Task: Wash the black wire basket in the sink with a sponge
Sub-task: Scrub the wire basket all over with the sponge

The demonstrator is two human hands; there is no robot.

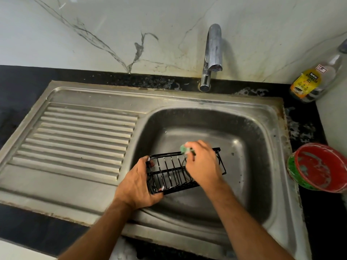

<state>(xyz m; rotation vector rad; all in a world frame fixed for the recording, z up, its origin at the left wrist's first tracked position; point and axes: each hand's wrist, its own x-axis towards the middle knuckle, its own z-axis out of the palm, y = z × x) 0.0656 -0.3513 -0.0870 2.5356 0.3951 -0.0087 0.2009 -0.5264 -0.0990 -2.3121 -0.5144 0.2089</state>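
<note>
- Left hand (139, 182) has its grip closed around the left short end of the black wire basket (185, 172), fingers curled over the end wires and thumb under the near edge, holding it up over the bowl of the sink (249, 128).
- Right hand (201, 163) pinches a small green sponge (185, 149) at its fingertips, pressed on the basket's far top rail; motion blur hides how the fingers lie.
- The basket hangs over the near-left part of the bowl, tilted with its open side towards the person. Its long axis runs left to right, roughly parallel to the sink's front edge, the right end a little further from the person.
- White suds cling to the wires near the left end, so I judge the scrubbing to be under way, not finished.
- The right end of the basket juts out past the right hand and looks unsoaped. It lies to the right of the sponge, along the long axis, and the right hand is the nearer one to reach it.
- The tap (213, 53) stands behind the bowl at the sink's back edge, with no water running.
- On the black table to the right sit a dishwash gel bottle (317, 79) at the back corner and a red tub (319, 167) beside the sink's right edge.
</note>
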